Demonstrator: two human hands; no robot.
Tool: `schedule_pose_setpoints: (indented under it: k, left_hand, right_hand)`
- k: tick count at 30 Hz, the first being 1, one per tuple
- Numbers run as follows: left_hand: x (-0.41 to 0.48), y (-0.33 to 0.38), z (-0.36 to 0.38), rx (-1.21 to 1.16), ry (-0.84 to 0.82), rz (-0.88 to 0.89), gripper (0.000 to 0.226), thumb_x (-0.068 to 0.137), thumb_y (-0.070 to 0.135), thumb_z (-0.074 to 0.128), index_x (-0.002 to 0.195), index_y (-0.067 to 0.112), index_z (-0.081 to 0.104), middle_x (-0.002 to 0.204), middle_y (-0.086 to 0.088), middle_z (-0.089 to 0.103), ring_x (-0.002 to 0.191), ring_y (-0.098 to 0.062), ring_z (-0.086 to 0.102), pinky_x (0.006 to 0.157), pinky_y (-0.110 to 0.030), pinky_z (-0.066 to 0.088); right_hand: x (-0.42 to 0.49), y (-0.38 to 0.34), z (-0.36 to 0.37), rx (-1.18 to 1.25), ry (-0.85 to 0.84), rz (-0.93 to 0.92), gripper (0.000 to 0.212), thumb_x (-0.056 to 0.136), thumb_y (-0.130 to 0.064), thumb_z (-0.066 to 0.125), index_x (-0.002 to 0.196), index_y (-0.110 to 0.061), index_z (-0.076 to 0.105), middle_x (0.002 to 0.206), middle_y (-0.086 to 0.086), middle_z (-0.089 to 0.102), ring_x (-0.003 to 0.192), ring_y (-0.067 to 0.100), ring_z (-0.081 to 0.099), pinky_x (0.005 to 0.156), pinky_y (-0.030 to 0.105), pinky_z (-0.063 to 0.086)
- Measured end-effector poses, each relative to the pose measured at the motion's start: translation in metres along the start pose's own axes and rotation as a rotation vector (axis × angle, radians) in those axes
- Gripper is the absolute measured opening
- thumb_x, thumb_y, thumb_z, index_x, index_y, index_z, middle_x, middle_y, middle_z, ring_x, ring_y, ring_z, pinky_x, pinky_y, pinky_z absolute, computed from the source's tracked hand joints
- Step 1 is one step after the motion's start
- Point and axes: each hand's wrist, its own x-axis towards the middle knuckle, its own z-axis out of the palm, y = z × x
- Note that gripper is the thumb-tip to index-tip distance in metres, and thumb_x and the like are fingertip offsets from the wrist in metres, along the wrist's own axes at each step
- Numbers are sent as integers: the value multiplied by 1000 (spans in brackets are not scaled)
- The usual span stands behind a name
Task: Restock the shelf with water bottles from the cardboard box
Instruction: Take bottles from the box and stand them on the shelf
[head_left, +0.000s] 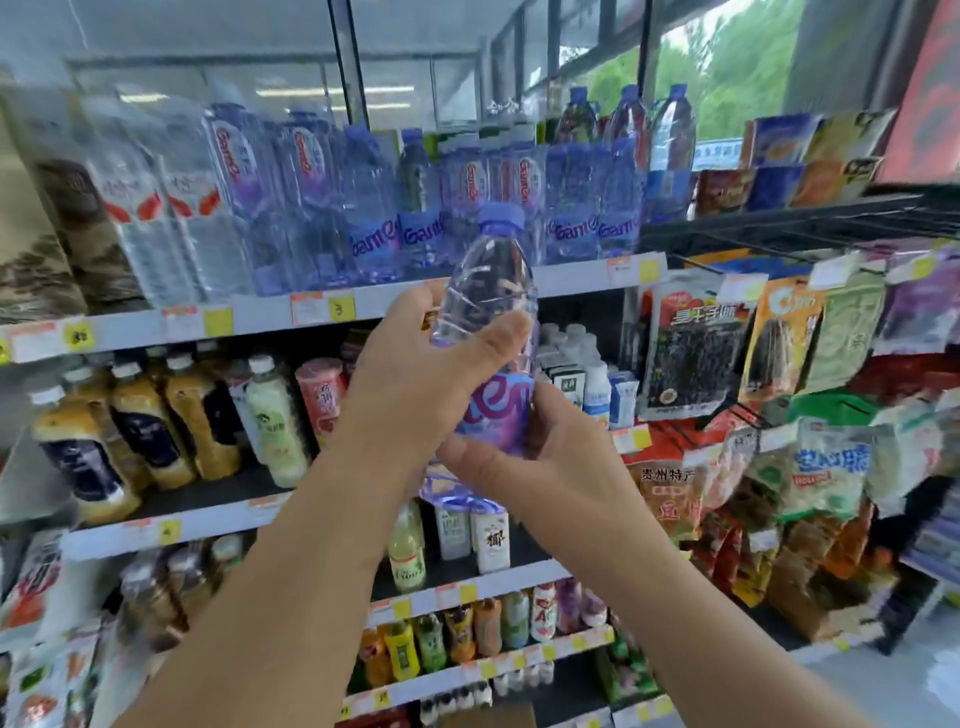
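Currently, the left hand (415, 379) is grasping the water bottle (493, 280) around its clear middle section, with the thumb lying across the front of the bottle and the fingers wrapping behind it. The right hand (550, 457) is grasping the same bottle lower down, with its fingers curling around the purple label (501, 410) from the right side. Both forearms are reaching up from the bottom of the view and meeting at the bottle. The bottle is being held in the air in front of the shelving, clear of any shelf, and it is leaning slightly, with its purple cap (501, 217) pointing up and to the right and its ribbed base showing just below the hands. The cap is sitting level with the row of stocked water bottles (374, 208), which are standing on the top shelf (260, 318) directly behind the held bottle. These bottles are carrying the same purple caps and labels. Orange and yellow price tags (340, 309) are lining the front edge of that shelf. On the shelf below, brown and pale drink bottles (156, 431) are standing to the left of the hands, and small white bottles (587, 374) are standing to the right. Snack packets (691, 348) are hanging on a rack further right, and a window (727, 73) is showing green foliage above them.
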Motion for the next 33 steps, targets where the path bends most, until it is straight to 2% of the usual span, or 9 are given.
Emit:
schedule_pose_setpoints:
  k: [8, 11, 13, 15, 19, 26, 29, 31, 33]
  left_hand:
    - [43, 4, -34, -155, -319, -122, 58, 71, 47, 66, 118, 14, 64, 104, -14, 72, 88, -26, 72, 64, -35, 57]
    - [54, -3, -38, -96, -387, -88, 40, 76, 39, 73, 113, 27, 65, 103, -4, 75, 94, -27, 73, 77, -47, 59]
    - [59, -13, -34, -134, -362, -82, 32, 74, 30, 75, 104, 31, 65, 95, 3, 77, 88, -19, 74, 72, -41, 59]
    - [65, -22, -31, -167, -318, -86, 38, 67, 28, 73, 104, 30, 64, 88, 8, 78, 83, -11, 74, 74, -36, 57]
    - [83, -31, -28, -167, -290, -96, 60, 70, 27, 75, 126, 24, 57, 103, -5, 76, 97, -23, 73, 94, -54, 52]
    - [116, -25, -14, -213, -138, -93, 21, 74, 18, 66, 82, 35, 74, 86, 6, 78, 73, -7, 74, 52, -17, 51]
    - [134, -28, -12, -177, -76, -85, 28, 72, 27, 66, 93, 47, 66, 85, 28, 73, 84, 5, 70, 75, -24, 54]
    - [147, -32, -13, -175, 4, -100, 50, 68, 31, 69, 114, 46, 57, 96, 23, 72, 101, -3, 67, 92, -37, 51]
    - [157, -38, -16, -184, 73, -113, 46, 66, 34, 69, 110, 45, 62, 109, 15, 70, 115, -15, 62, 103, -48, 47]
  right_hand:
    - [43, -8, -5, -39, 98, 12, 29, 78, -23, 79, 100, -32, 63, 87, -13, 73, 78, 2, 70, 65, 16, 53]
    - [58, -4, -7, 10, 18, 25, 40, 73, -19, 77, 106, -36, 62, 94, -10, 75, 87, 8, 71, 76, 27, 58]
    - [65, 6, -7, 62, -37, 66, 56, 70, -19, 72, 121, -36, 57, 105, -8, 75, 98, 11, 71, 89, 35, 57]
    - [74, 16, -7, -2, -33, 49, 69, 68, -28, 76, 130, -41, 47, 114, -20, 70, 106, 2, 67, 93, 29, 54]
    - [95, 24, -9, -164, 31, -40, 75, 75, -36, 82, 132, -52, 37, 125, -44, 50, 115, -15, 54, 94, 14, 48]
    - [154, 26, -17, -137, -7, -36, 49, 79, -11, 80, 121, -26, 59, 99, -10, 74, 82, -5, 69, 70, 10, 52]
    - [178, 29, -26, -72, -28, -11, 45, 71, -30, 83, 109, -41, 62, 92, -20, 74, 83, -2, 70, 81, 26, 56]
    - [195, 28, -30, -47, -64, -32, 41, 72, -27, 83, 105, -41, 62, 92, -16, 75, 84, 3, 72, 81, 33, 57]
    - [210, 28, -32, -16, -71, -61, 40, 73, -19, 83, 104, -36, 65, 90, -12, 76, 82, 6, 72, 76, 30, 57]
